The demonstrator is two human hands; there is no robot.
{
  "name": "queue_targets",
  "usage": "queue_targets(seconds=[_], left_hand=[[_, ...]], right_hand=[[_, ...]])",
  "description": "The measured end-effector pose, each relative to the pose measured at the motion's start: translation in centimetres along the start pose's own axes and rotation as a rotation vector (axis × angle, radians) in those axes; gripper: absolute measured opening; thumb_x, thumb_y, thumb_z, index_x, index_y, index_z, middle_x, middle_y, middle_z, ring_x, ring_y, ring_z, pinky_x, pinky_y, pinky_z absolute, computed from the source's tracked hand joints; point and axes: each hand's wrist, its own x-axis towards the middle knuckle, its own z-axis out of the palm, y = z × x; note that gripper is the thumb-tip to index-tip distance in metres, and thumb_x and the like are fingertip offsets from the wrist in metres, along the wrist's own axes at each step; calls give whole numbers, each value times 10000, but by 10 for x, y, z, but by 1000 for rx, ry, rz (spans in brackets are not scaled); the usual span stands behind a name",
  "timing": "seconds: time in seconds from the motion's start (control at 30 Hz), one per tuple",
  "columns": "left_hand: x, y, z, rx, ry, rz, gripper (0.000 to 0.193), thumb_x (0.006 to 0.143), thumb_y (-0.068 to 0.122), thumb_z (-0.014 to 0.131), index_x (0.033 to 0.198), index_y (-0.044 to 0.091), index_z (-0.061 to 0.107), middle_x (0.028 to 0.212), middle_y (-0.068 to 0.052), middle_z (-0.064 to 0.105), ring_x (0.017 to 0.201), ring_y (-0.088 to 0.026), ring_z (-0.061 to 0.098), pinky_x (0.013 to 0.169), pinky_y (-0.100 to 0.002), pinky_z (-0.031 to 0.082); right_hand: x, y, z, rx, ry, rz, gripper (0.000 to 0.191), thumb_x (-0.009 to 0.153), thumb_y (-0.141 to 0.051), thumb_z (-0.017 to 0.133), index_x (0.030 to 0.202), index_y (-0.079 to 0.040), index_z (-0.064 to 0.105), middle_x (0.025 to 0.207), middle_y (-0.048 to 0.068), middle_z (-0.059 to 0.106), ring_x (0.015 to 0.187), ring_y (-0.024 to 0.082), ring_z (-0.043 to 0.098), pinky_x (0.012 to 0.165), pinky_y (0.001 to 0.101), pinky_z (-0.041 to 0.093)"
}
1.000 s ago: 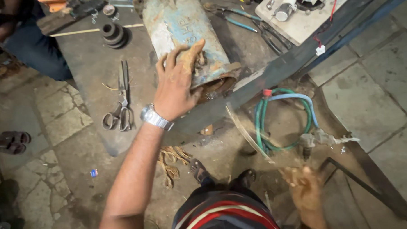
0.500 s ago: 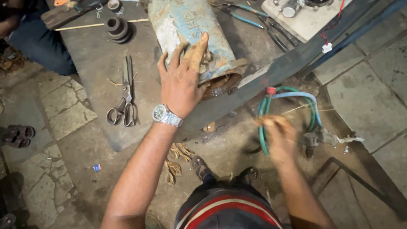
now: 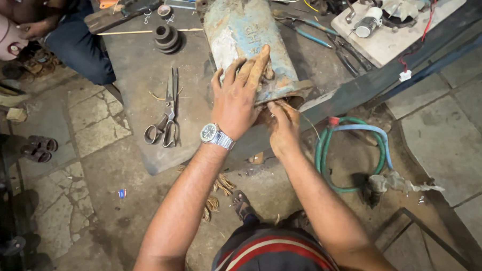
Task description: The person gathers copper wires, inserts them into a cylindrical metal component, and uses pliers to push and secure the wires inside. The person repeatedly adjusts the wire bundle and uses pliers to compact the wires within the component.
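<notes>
A worn blue cylindrical motor housing [image 3: 248,28] lies on a grey metal plate [image 3: 132,75] on the floor. My left hand [image 3: 237,101], with a wristwatch, is laid over the housing's near end and grips it, fingers spread. My right hand [image 3: 283,129] is at the housing's rusty open end, just below the left hand. Its fingers are pinched on a thin wire [image 3: 310,126] that trails off to the right. What lies inside the opening is hidden by both hands.
Scissors [image 3: 165,114] lie on the plate left of the housing, a black stepped pulley [image 3: 167,37] farther back. Pliers [image 3: 309,37] and a white board with parts [image 3: 403,28] sit behind. A dark steel bar [image 3: 388,74], a green hose coil [image 3: 327,164] and a seated person [image 3: 72,40] are nearby.
My right hand has come up from the floor near the hose to the housing's open end. The left hand has stayed on the housing.
</notes>
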Motion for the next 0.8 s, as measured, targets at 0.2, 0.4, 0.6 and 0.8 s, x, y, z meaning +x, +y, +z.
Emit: queue_targets(seconds=[0.2,0.4,0.6,0.8], left_hand=[[0,2,-1,6,-18,-7,1081,731,170,820,1637,222,233,1438,-62,555,1382,-306,473,1130,-610,303],[-1,5,-7,43,-38,-5,1123,706,157,828,1646,228,218,1445,-66,553,1386,-299,472,1127,-591,317],[-1,3,-7,-18,-19,34,1161,711,288,878,1640,202,187,1415,-110,545,1349,-337,469,1104,-589,327],[-9,6,-1,9,22,59,1128,754,230,846,1651,162,165,1443,-118,537,1359,-339,469,1096,-589,343]], right_hand=[[21,5,-7,-126,70,-73,234,955,56,636,1186,34,671,1143,96,702,1005,180,683,904,321,549],[24,12,-10,-108,145,-105,190,973,-6,625,1162,-16,640,1062,44,689,916,151,663,795,308,554],[36,9,-15,-76,106,125,95,1011,-197,571,950,-128,595,785,-7,587,672,111,561,525,271,424],[16,0,-6,-204,26,67,243,1017,-275,616,822,-163,523,655,-56,457,553,83,446,478,265,339]])
